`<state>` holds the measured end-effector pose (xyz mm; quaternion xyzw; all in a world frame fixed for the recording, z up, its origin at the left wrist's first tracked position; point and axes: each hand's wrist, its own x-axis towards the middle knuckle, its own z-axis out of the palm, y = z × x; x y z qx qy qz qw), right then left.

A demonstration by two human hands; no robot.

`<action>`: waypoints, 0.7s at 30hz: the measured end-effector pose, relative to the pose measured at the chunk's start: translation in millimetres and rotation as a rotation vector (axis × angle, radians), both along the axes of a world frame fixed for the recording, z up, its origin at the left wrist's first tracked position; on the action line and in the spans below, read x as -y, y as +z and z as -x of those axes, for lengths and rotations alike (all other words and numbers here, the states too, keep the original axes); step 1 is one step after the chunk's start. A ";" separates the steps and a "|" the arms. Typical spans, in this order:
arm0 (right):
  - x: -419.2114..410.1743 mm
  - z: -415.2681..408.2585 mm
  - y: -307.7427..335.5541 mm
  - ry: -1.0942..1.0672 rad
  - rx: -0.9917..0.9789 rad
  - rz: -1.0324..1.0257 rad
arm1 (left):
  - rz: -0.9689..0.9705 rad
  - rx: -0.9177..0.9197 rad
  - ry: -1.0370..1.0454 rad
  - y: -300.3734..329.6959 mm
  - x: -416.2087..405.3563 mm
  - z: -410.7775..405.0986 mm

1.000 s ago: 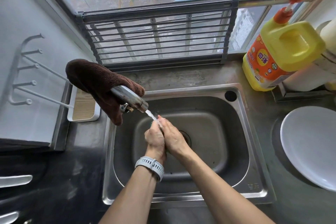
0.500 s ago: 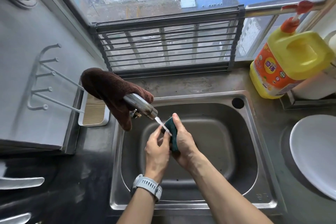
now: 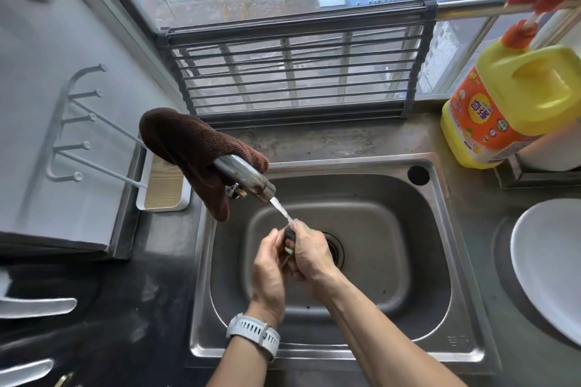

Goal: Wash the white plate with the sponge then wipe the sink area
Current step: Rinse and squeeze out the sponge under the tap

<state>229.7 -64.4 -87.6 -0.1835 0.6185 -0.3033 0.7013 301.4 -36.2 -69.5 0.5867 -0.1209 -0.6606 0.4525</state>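
Since half a second ago both hands have closed in on the sponge, which then stood open as a dark green slab against the right palm and now shows only as a thin dark sliver between the two hands. Nearest the camera, the left forearm wears a pale grey watch [image 3: 253,335] at the wrist. Above it, the left hand [image 3: 269,270] curls its fingers round the sponge [image 3: 289,240] from the left, while the right hand [image 3: 309,256] wraps over it from the right, so the two hands squeeze it between them over the middle of the steel sink [image 3: 440,214], just beside the drain [image 3: 335,250]. A thin stream of water [image 3: 280,206] falls from the faucet [image 3: 245,177] onto the top of the sponge and the right knuckles. A brown cloth [image 3: 191,148] hangs draped over the faucet's neck. To the right, on the dark tabletop [image 3: 471,210], the white plate [image 3: 547,264] lies well apart from the hands, partly cut by the frame edge. Farther back on the right stands a yellow detergent jug [image 3: 509,104] with an orange label and a red pump. Behind the sink, a dark slatted rack [image 3: 298,63] leans against the window.
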 end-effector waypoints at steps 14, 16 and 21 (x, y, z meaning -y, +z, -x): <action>-9.1 26.9 -15.5 0.137 -0.300 0.075 | -0.011 0.358 -0.101 -13.1 -5.3 36.5; -8.2 35.2 -6.3 0.242 -0.396 0.133 | -0.002 0.357 -0.131 -10.6 -6.4 38.4; -14.1 82.3 54.8 0.725 -0.566 0.455 | -0.016 0.195 -0.217 27.2 -13.2 49.0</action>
